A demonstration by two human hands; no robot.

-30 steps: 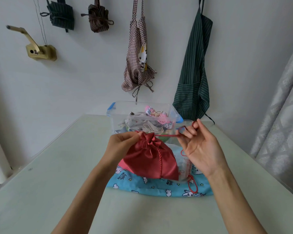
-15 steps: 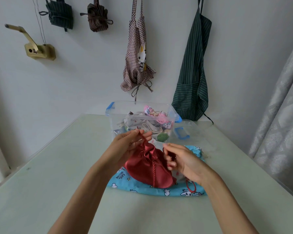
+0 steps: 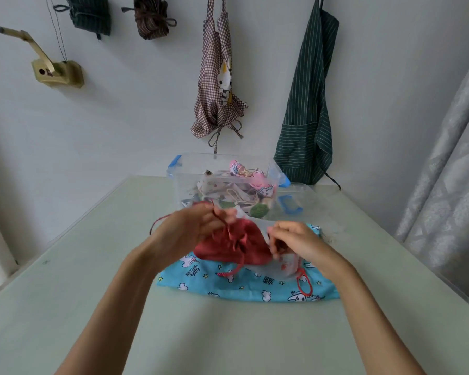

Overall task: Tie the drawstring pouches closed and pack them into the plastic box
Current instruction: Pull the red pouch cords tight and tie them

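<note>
The red pouch in front of me is a soft, satiny fabric, its mouth puckered into tight gathers, its body slumped into a rounded lump. It lies on top of a flat turquoise pouch of thin cotton printed with white unicorns and stars, spread out like a mat on the smooth, pale green table. Between the two lies a pale, semi-sheer pouch with a loop of red cord trailing at its 5 o'clock side.

My left hand sits at the red pouch's 10 o'clock, fingers curled and pinching its thin dark red drawstring, which rises from the gathered neck and loops out past my knuckles toward 9 o'clock. My right hand is at the pouch's 3 o'clock, touching its side, fingers curled in close; it is blurred, and I cannot tell whether it grips a cord or the fabric. A loose cord end hangs from the neck toward 6 o'clock onto the turquoise cloth.

The plastic box stands at 12 o'clock just beyond my hands: clear, rigid, rectangular, with blue clips, heaped with soft printed pouches in pink, white and green. Its clear lid lies beside it at 2 o'clock.
</note>
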